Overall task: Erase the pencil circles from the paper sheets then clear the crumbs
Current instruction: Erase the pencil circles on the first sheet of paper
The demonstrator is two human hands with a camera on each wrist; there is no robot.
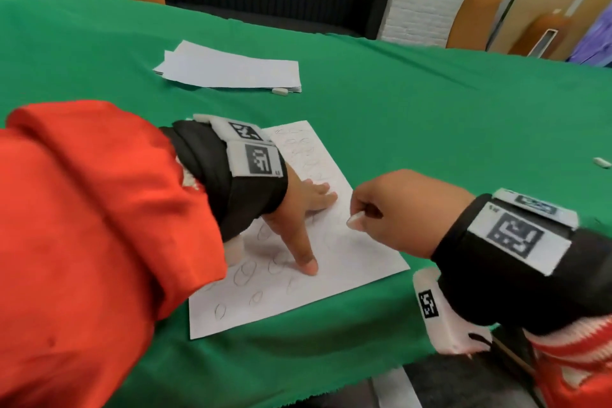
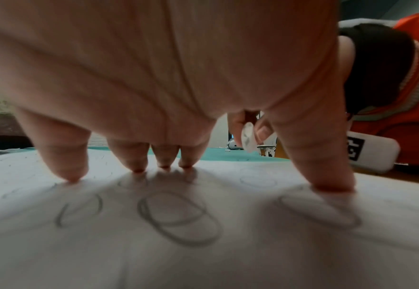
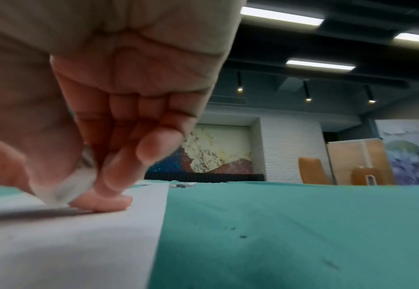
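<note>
A white paper sheet (image 1: pixel 351 252) with several pencil circles (image 1: pixel 246 272) lies on the green tablecloth near the front edge. My left hand (image 1: pixel 306 209) presses down on it with spread, straight fingers (image 2: pixel 72 170) and thumb. My right hand (image 1: pixel 387 209) pinches a small white eraser (image 1: pixel 355 219) at the sheet's right side; in the right wrist view the eraser (image 3: pixel 62 189) touches the paper (image 3: pixel 79 244). From the left wrist the eraser (image 2: pixel 247 138) shows beyond my fingers, with pencil circles (image 2: pixel 178 217) drawn below the palm.
A stack of white sheets (image 1: pixel 231 69) lies farther back on the green table (image 1: pixel 430 103), with a spare eraser (image 1: pixel 280 91) at its front edge. Another eraser (image 1: pixel 601 162) lies at the far right. Dark crumbs (image 3: pixel 238 232) dot the cloth right of the sheet. Orange chairs stand behind.
</note>
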